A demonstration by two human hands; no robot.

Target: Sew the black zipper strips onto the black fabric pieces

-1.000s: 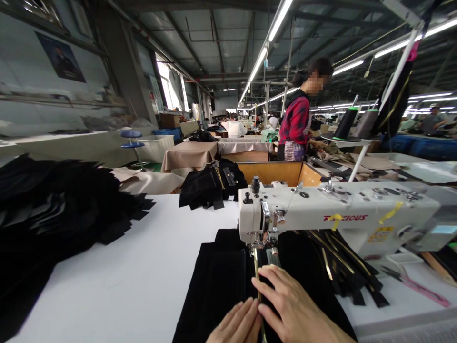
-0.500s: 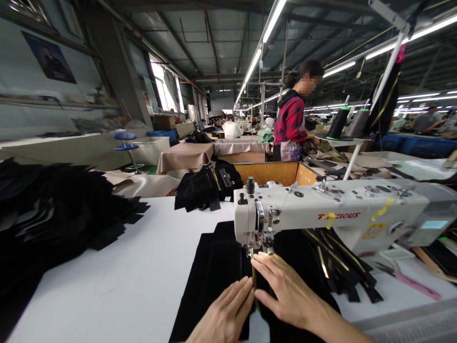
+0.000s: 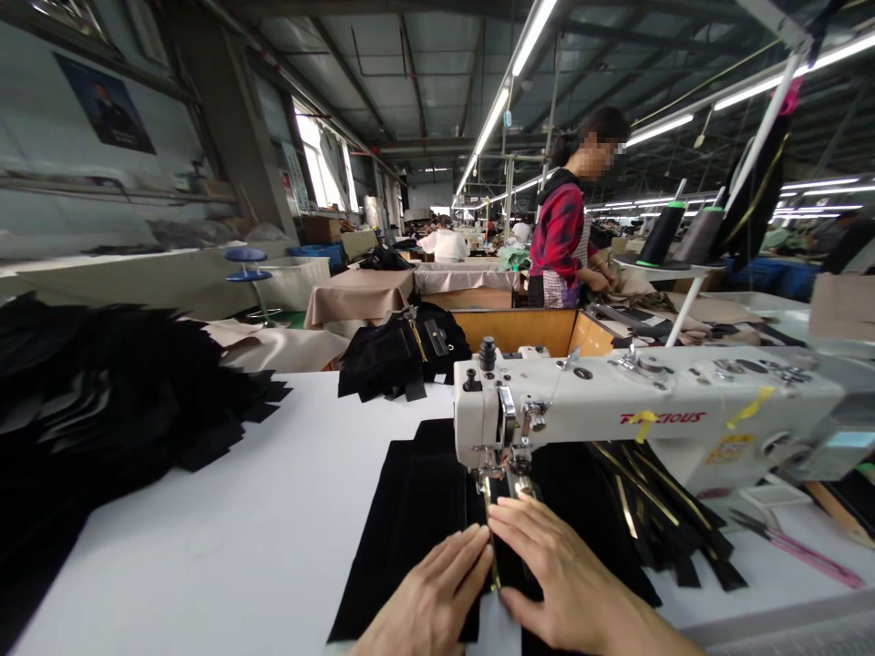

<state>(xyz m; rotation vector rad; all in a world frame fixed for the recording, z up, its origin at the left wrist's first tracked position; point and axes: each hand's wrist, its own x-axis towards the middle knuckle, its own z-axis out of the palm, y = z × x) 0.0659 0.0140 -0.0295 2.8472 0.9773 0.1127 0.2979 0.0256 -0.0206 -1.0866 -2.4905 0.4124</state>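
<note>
Beneath the needle of a white sewing machine [image 3: 581, 401] lies a black fabric piece [image 3: 403, 510], flat on the white table. A zipper [image 3: 493, 560] with gold teeth runs along it from the presser foot [image 3: 489, 478] towards me. My left hand [image 3: 437, 592] rests flat on the fabric, fingers stretched out and side by side, tips at the zipper's left edge. On the other side my right hand [image 3: 553, 565] also lies flat, its fingertips just in front of the presser foot and its thumb spread apart near the zipper's lower end.
Black strips with gold zippers [image 3: 656, 501] lie under the machine arm, near pink-handled snips [image 3: 807, 551]. A tall pile of black pieces [image 3: 123, 392] covers the left of the table. More black pieces [image 3: 403, 351] lie behind. Thread cones [image 3: 663, 232] stand at right; a co-worker [image 3: 564, 228] stands beyond.
My right hand has slid back slightly towards me along the zipper, showing more of its gold teeth. My left hand stays nearly in place. The whole view has shifted a little.
</note>
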